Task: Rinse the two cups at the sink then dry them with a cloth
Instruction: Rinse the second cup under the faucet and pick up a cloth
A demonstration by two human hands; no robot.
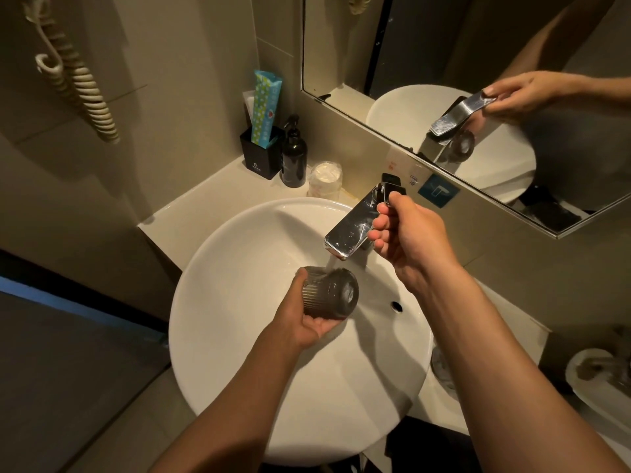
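Note:
My left hand (309, 314) holds a dark ribbed glass cup (329, 292) on its side over the white round sink (211, 295), its base turned toward me. Water runs from the chrome faucet spout (348, 230) onto the cup. My right hand (406, 233) grips the faucet lever (392, 191) at the top of the tap. A second glass cup (442, 367) stands on the counter to the right of the basin, partly hidden by my right forearm. No cloth shows.
On the back counter stand a black holder with a toothpaste box (263, 145), a dark pump bottle (293, 158) and a wrapped clear cup (326, 179). A mirror (444, 46) hangs behind the tap. A coiled cord (78, 80) hangs on the left wall.

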